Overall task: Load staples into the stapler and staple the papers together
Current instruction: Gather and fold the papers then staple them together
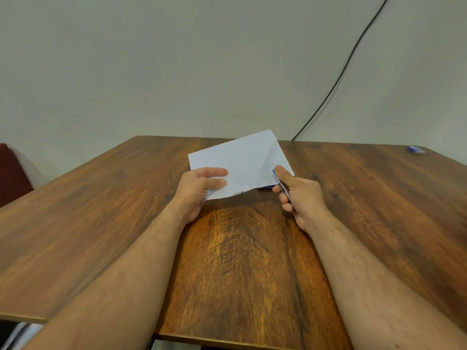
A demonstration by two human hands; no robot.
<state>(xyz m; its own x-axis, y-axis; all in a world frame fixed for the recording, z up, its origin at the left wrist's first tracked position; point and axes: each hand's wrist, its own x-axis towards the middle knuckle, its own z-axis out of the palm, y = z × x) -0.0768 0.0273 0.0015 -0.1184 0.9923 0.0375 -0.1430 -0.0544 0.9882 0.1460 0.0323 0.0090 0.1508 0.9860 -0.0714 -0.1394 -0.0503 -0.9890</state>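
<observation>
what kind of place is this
Likely a plain home or office desk: a wood-grain table against a bare wall, a black cable running down it, papers and a small blue box.

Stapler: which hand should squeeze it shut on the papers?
The right hand. It already holds the stapler at the papers' right edge, thumb on top. The left hand is busy holding the papers.
</observation>
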